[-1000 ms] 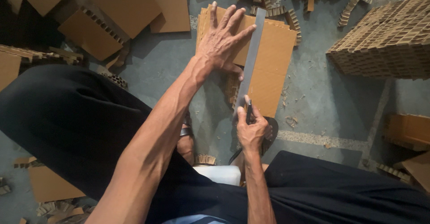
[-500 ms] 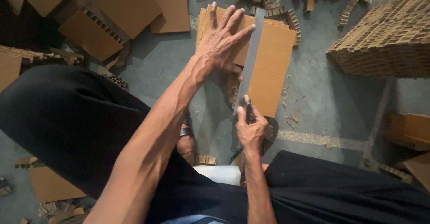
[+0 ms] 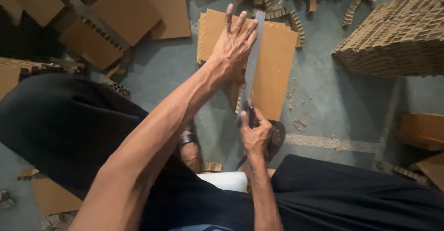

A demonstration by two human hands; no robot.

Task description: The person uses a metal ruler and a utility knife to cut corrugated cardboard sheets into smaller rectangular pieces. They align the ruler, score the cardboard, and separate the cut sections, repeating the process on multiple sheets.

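At the centre of the frame, the left hand (image 3: pixel 234 48) presses flat, fingers spread, on a cardboard sheet (image 3: pixel 273 69) lying on the floor (image 3: pixel 333 106). The right hand (image 3: pixel 255 134) grips the handle of a long knife (image 3: pixel 253 69) laid across the sheet.

A stack of brown cardboard sheets (image 3: pixel 273 69) lies flat on the grey floor in the upper middle of the frame, its edges showing several layers, the top sheet plain and rectangular with its long side running up and down the picture. Across it lies a long, flat metal blade (image 3: pixel 253 62), grey and straight, reaching from the stack's upper edge down to its lower left corner, tilted slightly from vertical. The blade's dark handle end sits just below the stack, near the centre of the frame, enclosed in a fist.
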